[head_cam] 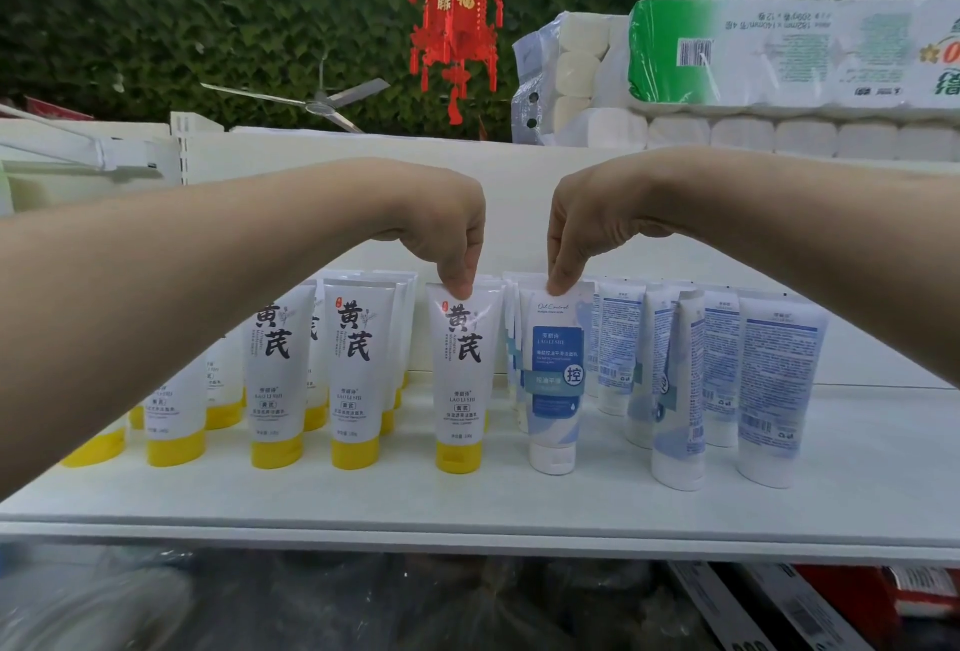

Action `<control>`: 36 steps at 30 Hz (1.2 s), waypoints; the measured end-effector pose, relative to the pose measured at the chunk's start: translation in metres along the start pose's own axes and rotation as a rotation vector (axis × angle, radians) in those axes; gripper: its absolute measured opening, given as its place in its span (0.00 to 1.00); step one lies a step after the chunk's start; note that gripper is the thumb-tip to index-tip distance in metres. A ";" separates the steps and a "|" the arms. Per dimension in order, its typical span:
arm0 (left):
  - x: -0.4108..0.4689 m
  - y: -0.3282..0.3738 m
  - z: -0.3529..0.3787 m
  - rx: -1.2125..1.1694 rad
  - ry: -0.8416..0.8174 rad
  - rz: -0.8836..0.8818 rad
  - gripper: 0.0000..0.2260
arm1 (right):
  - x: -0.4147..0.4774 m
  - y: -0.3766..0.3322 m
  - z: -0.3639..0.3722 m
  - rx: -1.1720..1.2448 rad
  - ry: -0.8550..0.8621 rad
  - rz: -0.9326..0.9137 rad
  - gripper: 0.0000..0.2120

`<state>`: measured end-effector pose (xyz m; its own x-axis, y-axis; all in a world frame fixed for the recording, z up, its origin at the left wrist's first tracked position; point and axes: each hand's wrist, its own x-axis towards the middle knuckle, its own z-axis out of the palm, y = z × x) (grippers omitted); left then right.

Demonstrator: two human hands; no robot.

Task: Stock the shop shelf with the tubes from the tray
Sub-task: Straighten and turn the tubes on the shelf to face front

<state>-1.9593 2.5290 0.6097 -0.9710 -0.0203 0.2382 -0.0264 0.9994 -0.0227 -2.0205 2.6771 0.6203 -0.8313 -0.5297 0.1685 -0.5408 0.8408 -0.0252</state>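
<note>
Shelf point(467, 505), white: tubes stand cap-down in rows.
Left hand point(447, 229): fingertips pinch the crimped top of a yellow-capped tube point(465, 380), which stands at 6 o'clock from the hand, cap on the shelf.
Right hand point(582, 229): pinches the top of a blue-label tube point(556, 380), likewise at 6 o'clock, upright, just beside the first.
Spare yellow tubes point(353, 369) at 9 o'clock; blue-printed tubes point(774, 390) at 3 o'clock, backs outward.
Toilet-paper packs point(779, 52) at 1 o'clock, above.
</note>
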 end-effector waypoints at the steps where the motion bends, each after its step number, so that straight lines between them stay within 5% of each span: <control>1: 0.000 -0.001 0.000 -0.002 -0.001 0.002 0.07 | 0.000 0.000 0.000 -0.006 0.007 0.000 0.23; 36: 0.003 -0.005 0.000 -0.055 -0.020 -0.025 0.05 | 0.005 -0.001 -0.005 -0.028 -0.055 -0.009 0.18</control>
<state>-1.9618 2.5238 0.6105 -0.9748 -0.0457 0.2183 -0.0386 0.9986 0.0367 -2.0233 2.6745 0.6261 -0.8326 -0.5419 0.1143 -0.5452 0.8383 0.0033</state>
